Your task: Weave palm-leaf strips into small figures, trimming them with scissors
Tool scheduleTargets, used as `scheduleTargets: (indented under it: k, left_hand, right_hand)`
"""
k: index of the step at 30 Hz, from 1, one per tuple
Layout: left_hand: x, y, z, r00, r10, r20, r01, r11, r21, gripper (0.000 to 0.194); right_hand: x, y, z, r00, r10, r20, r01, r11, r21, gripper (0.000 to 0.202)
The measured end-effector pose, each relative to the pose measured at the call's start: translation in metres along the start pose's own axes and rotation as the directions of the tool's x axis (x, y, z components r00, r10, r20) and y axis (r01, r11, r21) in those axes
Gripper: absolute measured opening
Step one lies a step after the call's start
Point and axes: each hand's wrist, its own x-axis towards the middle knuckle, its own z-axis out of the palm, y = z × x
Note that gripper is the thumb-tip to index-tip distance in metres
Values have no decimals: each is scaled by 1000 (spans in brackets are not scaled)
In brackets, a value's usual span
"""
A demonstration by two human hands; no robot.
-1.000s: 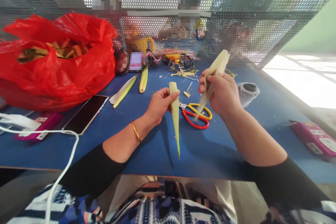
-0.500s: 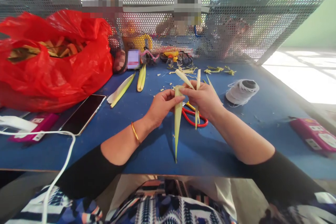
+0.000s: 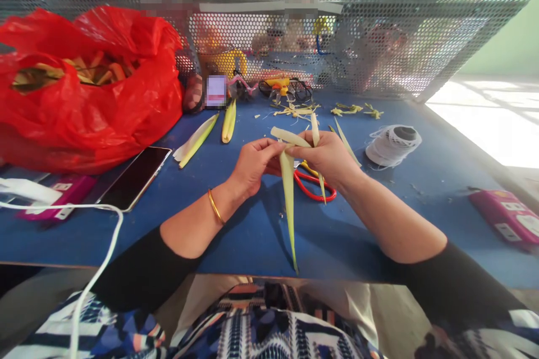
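At the frame's centre, the person's left hand (image 3: 252, 167) and right hand (image 3: 330, 154) meet with fingers closed, pinching the top of a long leaf (image 3: 288, 202) that hangs toward the lower edge. The right also grips paler strips (image 3: 289, 136), above partly hidden scissors (image 3: 316, 197); a spool (image 3: 391, 148) stands right of centre.

Hands (image 3: 251, 166) pinching husks (image 3: 288, 190), scissors (image 3: 312, 197) seemingly beneath

The bag (image 3: 99, 118) looks glossy plastic, the husk (image 3: 288, 196) matt.
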Motion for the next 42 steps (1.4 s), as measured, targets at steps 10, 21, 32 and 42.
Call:
scheduleTargets:
  k: [10, 21, 32, 42]
  left_hand:
    - [0, 3, 1, 999, 28, -32, -25, 996, 81, 11]
    - [3, 0, -1, 995, 56, -77, -47, 992, 119, 10]
    - [3, -1, 1, 994, 90, -62, -83, 990, 110, 11]
    - [5, -3, 0, 985, 147, -95, -133, 982, 138, 14]
  right_hand:
    - [3, 7, 0, 999, -45, 5, 44, 999, 27, 26]
    - [5, 13, 2, 985, -173, -21, 169, 977, -130, 16]
    - [5, 18, 5, 992, -123, -35, 119, 990, -81, 24]
    - [4, 20, 8, 996, -90, -7, 89, 993, -71, 29]
